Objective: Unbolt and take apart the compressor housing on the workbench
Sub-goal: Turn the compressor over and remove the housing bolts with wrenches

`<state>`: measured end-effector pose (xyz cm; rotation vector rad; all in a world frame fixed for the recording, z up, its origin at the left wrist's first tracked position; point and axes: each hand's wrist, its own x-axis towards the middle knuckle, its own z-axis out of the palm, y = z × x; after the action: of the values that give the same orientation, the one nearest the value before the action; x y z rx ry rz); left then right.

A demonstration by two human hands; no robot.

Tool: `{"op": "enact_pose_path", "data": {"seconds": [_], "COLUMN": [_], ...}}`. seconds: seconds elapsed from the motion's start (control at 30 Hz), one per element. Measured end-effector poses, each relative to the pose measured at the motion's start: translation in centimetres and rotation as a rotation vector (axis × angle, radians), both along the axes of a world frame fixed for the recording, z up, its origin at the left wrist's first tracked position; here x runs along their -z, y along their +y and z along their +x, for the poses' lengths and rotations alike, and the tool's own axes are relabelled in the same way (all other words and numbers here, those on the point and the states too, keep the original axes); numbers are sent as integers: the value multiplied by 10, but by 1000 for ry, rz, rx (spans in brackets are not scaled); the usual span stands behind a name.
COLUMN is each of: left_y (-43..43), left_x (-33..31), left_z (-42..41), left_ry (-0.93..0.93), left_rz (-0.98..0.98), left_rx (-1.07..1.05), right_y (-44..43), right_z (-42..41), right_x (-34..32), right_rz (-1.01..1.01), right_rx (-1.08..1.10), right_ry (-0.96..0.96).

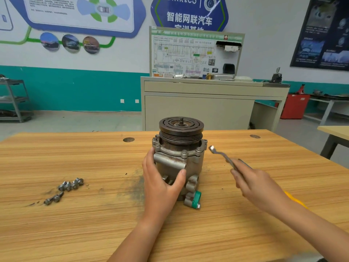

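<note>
The compressor [179, 159] is stood upright on the bench [75, 224], pulley [181, 127] uppermost, and is clasped by the left hand [160, 178], fingers [148, 161] curled round it. A wrench [222, 156] is gripped in the right hand [258, 186] (ring end raised, just beside the compressor, not touching). Loose bolts [66, 188] lie well to the left.
</note>
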<state>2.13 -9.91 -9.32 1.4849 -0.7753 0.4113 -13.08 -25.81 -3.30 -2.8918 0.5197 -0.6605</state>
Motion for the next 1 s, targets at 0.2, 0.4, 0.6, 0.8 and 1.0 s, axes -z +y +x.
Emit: {"op": "enact_pose_path", "data": {"seconds": [0.2, 0.4, 0.6, 0.8, 1.0], "left_y": [1, 2, 4, 3, 3], "left_x": [1, -2, -5, -3, -2], "left_z": [0, -1, -3, -3, -1], "left_ry": [-2, 31, 45, 31, 12], "left_rz": [1, 2, 15, 24, 21], "left_rx": [-1, 17, 13, 11, 13], "right_y": [7, 16, 43, 62, 53], "right_z": [-5, 4, 1, 2, 2], "right_x": [-30, -44, -63, -71, -60], "right_rz": [-324, -323, -583, -691, -678], "right_rx": [61, 94, 166, 168, 196], "right_ry": [35, 175, 351, 497, 452]}}
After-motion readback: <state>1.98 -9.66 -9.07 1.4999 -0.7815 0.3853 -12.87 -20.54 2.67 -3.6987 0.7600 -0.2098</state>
